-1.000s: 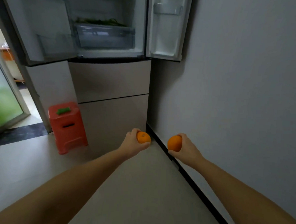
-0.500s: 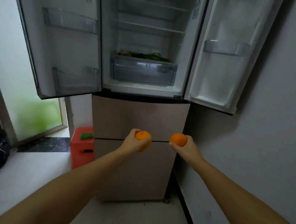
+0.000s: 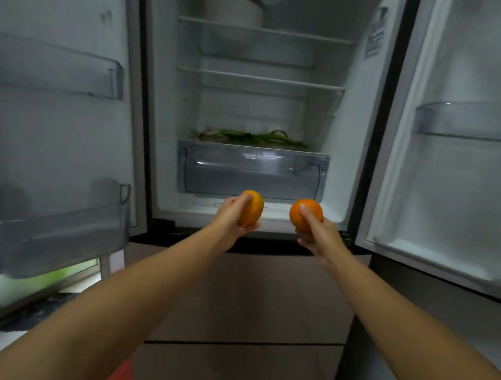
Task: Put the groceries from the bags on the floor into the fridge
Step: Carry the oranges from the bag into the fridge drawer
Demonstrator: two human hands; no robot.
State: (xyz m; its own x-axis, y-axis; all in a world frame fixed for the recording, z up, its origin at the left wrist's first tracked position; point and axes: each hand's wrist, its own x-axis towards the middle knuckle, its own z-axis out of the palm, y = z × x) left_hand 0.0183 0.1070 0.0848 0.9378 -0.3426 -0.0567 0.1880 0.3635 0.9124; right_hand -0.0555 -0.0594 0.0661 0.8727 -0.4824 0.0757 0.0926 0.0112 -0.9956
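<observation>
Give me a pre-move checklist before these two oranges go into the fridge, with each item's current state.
1. Left hand grip on left orange: ok, fingers wrap it.
2. Right hand grip on right orange: ok.
3. Both fridge doors open: ok.
4. Crisper drawer open to receive fruit: not ok, it is closed.
5. Free space on the shelf above the drawer: cannot tell, greens lie there.
6. Middle shelf free: ok.
</observation>
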